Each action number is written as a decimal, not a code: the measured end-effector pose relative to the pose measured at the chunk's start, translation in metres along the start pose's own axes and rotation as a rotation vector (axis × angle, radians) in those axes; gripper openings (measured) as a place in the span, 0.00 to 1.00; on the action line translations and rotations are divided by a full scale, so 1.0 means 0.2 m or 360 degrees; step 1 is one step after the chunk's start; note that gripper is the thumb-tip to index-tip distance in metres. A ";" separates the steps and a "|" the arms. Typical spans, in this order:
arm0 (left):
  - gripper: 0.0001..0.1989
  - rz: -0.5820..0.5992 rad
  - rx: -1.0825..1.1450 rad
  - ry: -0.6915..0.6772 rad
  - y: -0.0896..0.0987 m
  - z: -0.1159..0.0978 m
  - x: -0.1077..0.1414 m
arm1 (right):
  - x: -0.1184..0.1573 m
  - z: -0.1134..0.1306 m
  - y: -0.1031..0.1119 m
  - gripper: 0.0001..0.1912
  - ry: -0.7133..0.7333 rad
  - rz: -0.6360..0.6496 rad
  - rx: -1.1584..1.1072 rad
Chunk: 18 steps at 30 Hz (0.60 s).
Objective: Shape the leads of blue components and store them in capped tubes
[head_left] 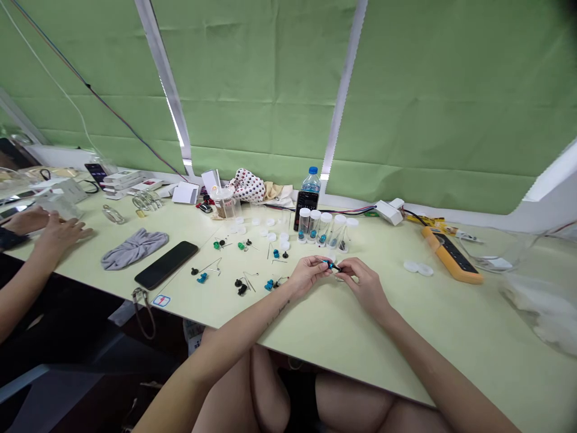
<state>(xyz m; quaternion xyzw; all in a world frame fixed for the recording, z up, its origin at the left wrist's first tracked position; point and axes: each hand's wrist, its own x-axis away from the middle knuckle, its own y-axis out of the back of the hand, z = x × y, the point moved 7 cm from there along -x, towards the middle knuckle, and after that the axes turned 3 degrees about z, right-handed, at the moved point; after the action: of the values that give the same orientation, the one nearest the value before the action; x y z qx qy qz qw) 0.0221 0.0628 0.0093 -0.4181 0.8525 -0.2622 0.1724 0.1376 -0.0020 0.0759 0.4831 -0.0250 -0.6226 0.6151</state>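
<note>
Above the table, my left hand (309,275) pinches the blue side of a small blue-and-black fitting (331,264). The fingers of my right hand (364,284) are closed on its black end. A thin metal rod or wire sticks out near my left fingertips; its exact shape is too small to tell. Just beyond my hands stand clear tubes (314,227) with white caps, several holding blue or dark pieces. Left of my hands lie similar blue fittings (269,284), black fittings (242,289) and green fittings (241,246), with bent thin metal keys (249,281) beside them.
Loose white caps (270,222) lie behind the parts. A phone (306,207) leans against a water bottle (312,179). An orange power strip (453,255) is at right; a black phone (166,264) and grey cloth band (134,248) at left. Another person's hands (61,234) rest far left.
</note>
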 end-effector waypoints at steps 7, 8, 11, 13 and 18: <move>0.17 -0.0015 -0.0043 0.0017 0.01 0.02 -0.01 | 0.01 0.03 -0.02 0.07 0.0215 0.0047 0.0374; 0.17 -0.0021 -0.0055 0.0012 0.01 0.02 -0.01 | 0.01 0.04 -0.02 0.08 0.0254 0.0060 0.0459; 0.17 -0.0052 -0.0099 0.0014 0.02 0.03 -0.01 | 0.03 0.06 -0.04 0.12 0.0347 0.0135 0.0698; 0.17 -0.0078 -0.0118 0.0030 0.03 0.03 -0.01 | 0.03 0.07 -0.05 0.14 0.0397 0.0173 0.0828; 0.20 -0.0111 -0.0126 0.0057 0.02 0.02 -0.01 | 0.04 0.10 -0.06 0.15 0.0582 0.0187 0.1110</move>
<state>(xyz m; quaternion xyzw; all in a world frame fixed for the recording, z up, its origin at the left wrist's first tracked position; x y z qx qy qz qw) 0.0231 0.0644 0.0037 -0.4494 0.8500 -0.2416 0.1310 0.1169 -0.0178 0.0740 0.7636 -0.1526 -0.4442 0.4431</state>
